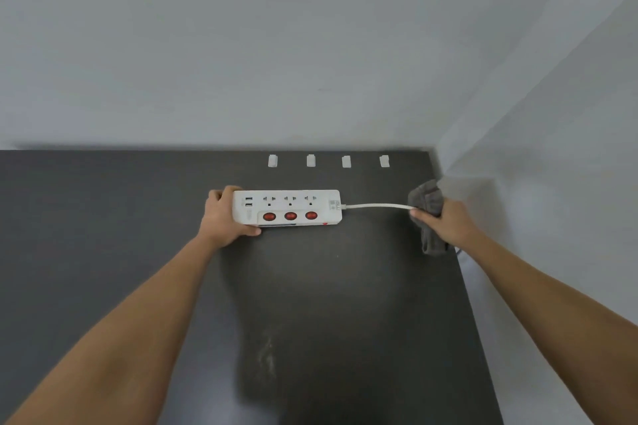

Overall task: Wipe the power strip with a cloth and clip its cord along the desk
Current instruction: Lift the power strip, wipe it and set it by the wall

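Note:
A white power strip (293,205) with three red switches lies flat on the dark desk (328,286). My left hand (222,217) grips its left end, thumb along the front edge. Its white cord (378,206) runs right from the strip. My right hand (445,222) holds a grey cloth (428,203) wrapped around the cord near the desk's right edge. Beyond the cloth the cord is hidden. Several white cord clips (310,160) stand in a row along the desk's back edge.
A pale wall (276,45) rises right behind the desk, and a side wall (552,183) closes in on the right. The desk's right edge (473,304) runs diagonally towards me.

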Motion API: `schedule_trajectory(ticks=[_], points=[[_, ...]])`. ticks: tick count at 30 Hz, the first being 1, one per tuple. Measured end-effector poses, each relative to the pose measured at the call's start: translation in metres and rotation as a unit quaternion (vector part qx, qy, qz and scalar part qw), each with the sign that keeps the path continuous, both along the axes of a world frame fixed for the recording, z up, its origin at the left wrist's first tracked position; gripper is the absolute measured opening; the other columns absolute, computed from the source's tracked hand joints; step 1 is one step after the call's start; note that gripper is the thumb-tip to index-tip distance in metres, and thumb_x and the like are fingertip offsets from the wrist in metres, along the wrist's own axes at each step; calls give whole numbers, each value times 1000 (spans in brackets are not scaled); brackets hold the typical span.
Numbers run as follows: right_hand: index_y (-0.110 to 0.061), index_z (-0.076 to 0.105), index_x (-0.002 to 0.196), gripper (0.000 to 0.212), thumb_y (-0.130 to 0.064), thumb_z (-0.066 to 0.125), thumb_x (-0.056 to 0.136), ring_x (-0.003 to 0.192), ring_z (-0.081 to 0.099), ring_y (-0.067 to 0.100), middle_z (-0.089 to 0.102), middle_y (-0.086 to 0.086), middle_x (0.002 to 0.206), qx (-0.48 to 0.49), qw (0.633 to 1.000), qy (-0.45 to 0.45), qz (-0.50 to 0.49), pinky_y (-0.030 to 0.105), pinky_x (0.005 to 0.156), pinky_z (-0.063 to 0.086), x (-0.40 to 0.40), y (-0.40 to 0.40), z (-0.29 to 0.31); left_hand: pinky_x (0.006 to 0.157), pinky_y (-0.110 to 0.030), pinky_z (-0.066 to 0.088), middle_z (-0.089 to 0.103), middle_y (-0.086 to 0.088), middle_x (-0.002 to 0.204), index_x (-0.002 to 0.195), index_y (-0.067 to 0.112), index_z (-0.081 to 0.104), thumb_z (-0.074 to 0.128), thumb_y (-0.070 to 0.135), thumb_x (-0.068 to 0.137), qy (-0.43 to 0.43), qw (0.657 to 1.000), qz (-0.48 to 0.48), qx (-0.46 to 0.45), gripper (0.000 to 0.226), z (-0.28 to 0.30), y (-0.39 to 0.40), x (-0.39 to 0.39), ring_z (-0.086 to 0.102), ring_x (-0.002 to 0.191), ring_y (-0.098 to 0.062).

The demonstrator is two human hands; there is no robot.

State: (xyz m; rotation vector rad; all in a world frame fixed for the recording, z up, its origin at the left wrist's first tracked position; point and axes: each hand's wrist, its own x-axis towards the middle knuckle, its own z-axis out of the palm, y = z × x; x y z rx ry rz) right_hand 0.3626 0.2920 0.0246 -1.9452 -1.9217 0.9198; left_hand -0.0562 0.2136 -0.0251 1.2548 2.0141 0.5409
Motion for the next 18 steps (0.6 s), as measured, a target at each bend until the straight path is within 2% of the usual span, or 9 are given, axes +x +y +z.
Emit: schedule_trajectory(ticks=[2,4,6,9,11,13,15,17,18], points=[[-13,58,73,23,-29,73,79,59,53,8,57,-3,63,5,1000,-1,-2,9,51,35,-1,3,-6,104,-42,37,33,-2,115,127,22,42,91,19,52,2,1000,8,-14,90,-6,3,-1,34,124,-26],[-13,57,73,25,-32,72,80,58,51,3,55,-8,60,-1,1000,-6,-11,9,48,39,0,6,-11,104,-44,38,37,-7,119,130,22,41,91,21,53,10,999,19,-23,92,-11,6,-3,35,124,-27],[-9,61,77,27,-34,68,82,62,56,13,60,1,66,-2,1000,-15,-23,9,51,37,2,9,-15,106,-46,37,38,-13,125,134,22,38,90,20,55,19,999,15,-42,94,-11,9,-5,37,125,-30],[-1,64,92,44,-43,67,79,84,66,26,67,17,93,56,990,59,-116,27,71,50,5,17,-7,107,-49,37,29,-19,139,147,18,22,83,5,61,5,993,4,-118,106,-3,15,-11,36,130,-38],[-1,61,97,56,-52,64,73,90,67,25,67,17,98,86,976,112,-167,27,73,51,3,15,11,103,-48,41,31,-23,143,148,11,21,71,-4,71,68,987,14,-144,93,10,12,-17,38,130,-41],[-7,62,95,36,-39,68,79,89,67,23,69,12,96,66,973,138,-170,30,76,52,-10,2,35,95,-41,47,56,-22,129,131,4,51,59,-4,81,117,990,74,-39,52,25,1,-15,54,116,-37],[-20,65,90,10,-20,70,81,88,67,20,70,6,93,24,973,198,-118,33,81,54,-29,-20,55,83,-34,53,73,-11,103,106,10,71,59,2,86,50,986,141,74,25,45,-17,5,68,87,-27],[-25,64,89,21,-6,69,80,88,67,13,71,0,94,-25,964,262,-43,25,82,54,-53,-45,75,64,-29,56,76,-4,83,89,16,76,67,17,86,-52,982,146,108,9,65,-36,39,64,55,-17],[-24,65,91,24,-2,68,81,89,68,12,71,0,95,-55,951,303,-21,23,83,54,-64,-56,80,58,-28,54,75,-3,74,82,17,77,70,26,84,-95,980,138,109,11,74,-44,59,59,47,-13]])
